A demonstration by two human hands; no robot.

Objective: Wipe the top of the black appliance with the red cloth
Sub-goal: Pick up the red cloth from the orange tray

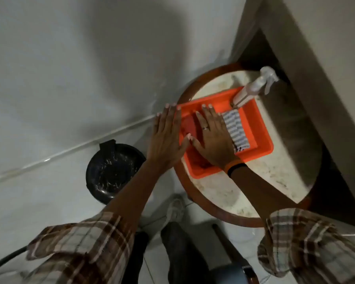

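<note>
The red cloth (pixel 188 125) lies in the left half of an orange tray (pixel 263 149) on a round table. My right hand (pixel 212 137) rests flat on the cloth, fingers spread and not curled around it. My left hand (pixel 165 136) is flat and open at the tray's left edge, its thumb close to my right thumb. The black appliance (pixel 113 171), round with a shiny scuffed top, stands on the floor to the left of the table, below my left forearm.
The tray also holds a blue-and-white striped cloth (pixel 236 130) and a white spray bottle (pixel 254 85). The round table (pixel 223 193) has a marble top and a wooden rim, and stands in a wall corner. My shoe (pixel 174 206) is beneath it.
</note>
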